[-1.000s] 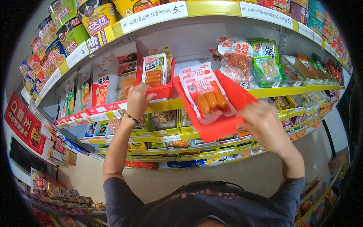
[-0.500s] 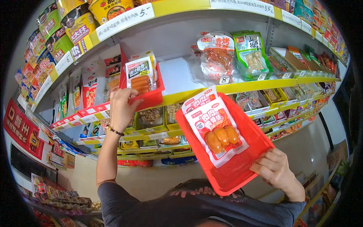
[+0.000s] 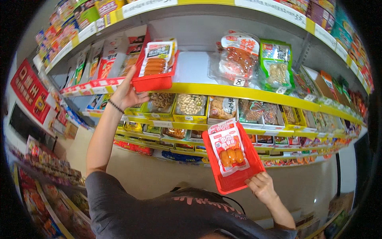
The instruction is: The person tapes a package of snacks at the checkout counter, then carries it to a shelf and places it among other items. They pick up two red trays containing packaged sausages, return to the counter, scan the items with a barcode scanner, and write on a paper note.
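Observation:
On the shelf at left stands a red plastic tray (image 3: 153,83) holding packs of sausages (image 3: 155,63). Beside its left front corner is my left hand (image 3: 125,93), fingers spread and thumb apart, close to or touching the tray's side. My right hand (image 3: 260,186) grips the lower right corner of a second red tray (image 3: 234,184), held tilted in front of my body below the shelf. Inside lie white and red packs (image 3: 229,153) of short plump sausages, the front one overlapping another. The right fingertips are partly hidden at the tray's rim.
Right of the shelf tray stand clear red-and-white meat packs (image 3: 238,57) and a green snack pack (image 3: 275,65). Boxes of nuts (image 3: 191,104) fill the shelf below. Yellow price rails (image 3: 223,91) edge the shelves. Instant noodle tubs (image 3: 85,12) sit above.
My left hand has loosened from the shelf tray's corner, its fingers now spread. My right hand has lowered the held tray away from the shelf edge. The view has shifted.

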`<action>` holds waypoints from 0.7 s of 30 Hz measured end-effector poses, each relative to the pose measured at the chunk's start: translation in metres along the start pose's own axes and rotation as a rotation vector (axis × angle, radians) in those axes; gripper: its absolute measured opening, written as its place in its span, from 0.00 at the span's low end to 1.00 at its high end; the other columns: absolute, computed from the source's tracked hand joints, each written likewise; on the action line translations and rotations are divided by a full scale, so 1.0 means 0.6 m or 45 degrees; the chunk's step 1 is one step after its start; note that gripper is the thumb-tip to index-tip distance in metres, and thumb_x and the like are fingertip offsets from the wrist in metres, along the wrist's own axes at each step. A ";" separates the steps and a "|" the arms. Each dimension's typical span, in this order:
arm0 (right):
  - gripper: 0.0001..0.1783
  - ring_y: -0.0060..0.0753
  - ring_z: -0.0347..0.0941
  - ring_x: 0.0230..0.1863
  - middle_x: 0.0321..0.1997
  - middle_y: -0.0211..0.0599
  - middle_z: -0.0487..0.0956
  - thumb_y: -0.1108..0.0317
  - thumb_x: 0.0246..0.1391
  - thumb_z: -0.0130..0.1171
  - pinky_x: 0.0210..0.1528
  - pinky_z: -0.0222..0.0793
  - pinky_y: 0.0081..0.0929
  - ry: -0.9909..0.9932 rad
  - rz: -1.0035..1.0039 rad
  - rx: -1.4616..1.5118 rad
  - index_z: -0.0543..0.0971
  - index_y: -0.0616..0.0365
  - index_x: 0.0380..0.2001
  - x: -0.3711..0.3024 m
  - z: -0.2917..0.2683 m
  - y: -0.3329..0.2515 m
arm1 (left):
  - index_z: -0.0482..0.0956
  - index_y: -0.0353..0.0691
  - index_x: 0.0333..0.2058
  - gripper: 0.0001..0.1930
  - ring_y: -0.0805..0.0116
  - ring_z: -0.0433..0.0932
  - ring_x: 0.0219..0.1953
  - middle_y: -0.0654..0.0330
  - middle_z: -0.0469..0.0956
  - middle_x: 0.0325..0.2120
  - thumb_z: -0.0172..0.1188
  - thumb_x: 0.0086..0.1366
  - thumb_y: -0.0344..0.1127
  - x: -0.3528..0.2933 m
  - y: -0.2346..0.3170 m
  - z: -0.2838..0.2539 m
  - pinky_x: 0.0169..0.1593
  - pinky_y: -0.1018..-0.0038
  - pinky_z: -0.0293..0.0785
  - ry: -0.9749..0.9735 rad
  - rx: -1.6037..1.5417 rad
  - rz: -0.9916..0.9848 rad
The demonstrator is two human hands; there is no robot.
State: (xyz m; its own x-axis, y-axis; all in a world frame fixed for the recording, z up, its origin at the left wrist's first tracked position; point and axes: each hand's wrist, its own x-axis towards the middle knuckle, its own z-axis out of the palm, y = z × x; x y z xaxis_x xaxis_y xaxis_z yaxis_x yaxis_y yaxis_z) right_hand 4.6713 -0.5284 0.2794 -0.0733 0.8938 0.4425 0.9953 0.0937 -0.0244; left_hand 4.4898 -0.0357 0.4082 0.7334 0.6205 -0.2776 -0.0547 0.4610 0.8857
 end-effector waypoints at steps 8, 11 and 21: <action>0.11 0.31 0.70 0.28 0.25 0.31 0.75 0.71 0.31 0.56 0.31 0.66 0.30 -0.023 -0.102 0.137 0.77 0.56 0.26 -0.039 0.076 0.006 | 0.66 0.35 0.51 0.22 0.51 0.73 0.50 0.48 0.72 0.49 0.54 0.61 0.40 0.001 -0.026 -0.010 0.51 0.51 0.71 0.014 -0.423 0.168; 0.11 0.30 0.70 0.27 0.24 0.30 0.74 0.72 0.31 0.57 0.31 0.65 0.30 -0.041 -0.185 0.161 0.77 0.56 0.26 -0.042 0.105 0.012 | 0.67 0.39 0.49 0.20 0.54 0.75 0.47 0.51 0.75 0.45 0.53 0.60 0.41 0.001 -0.047 -0.014 0.50 0.51 0.71 -0.034 -0.392 0.282; 0.11 0.29 0.71 0.29 0.27 0.28 0.76 0.73 0.31 0.58 0.32 0.65 0.28 -0.090 -0.336 0.259 0.77 0.54 0.26 0.013 0.155 0.027 | 0.59 0.37 0.57 0.30 0.53 0.67 0.56 0.50 0.66 0.56 0.53 0.58 0.42 -0.130 -0.117 0.008 0.58 0.51 0.63 -0.226 -0.565 0.641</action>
State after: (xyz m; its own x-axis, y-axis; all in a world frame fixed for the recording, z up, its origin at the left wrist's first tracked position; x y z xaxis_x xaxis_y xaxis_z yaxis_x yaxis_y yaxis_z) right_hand 4.6810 -0.4789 0.1991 -0.3381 0.8546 0.3942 0.9090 0.4051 -0.0985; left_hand 4.4395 -0.1196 0.3692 0.6438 0.7312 0.2253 -0.6613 0.3836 0.6446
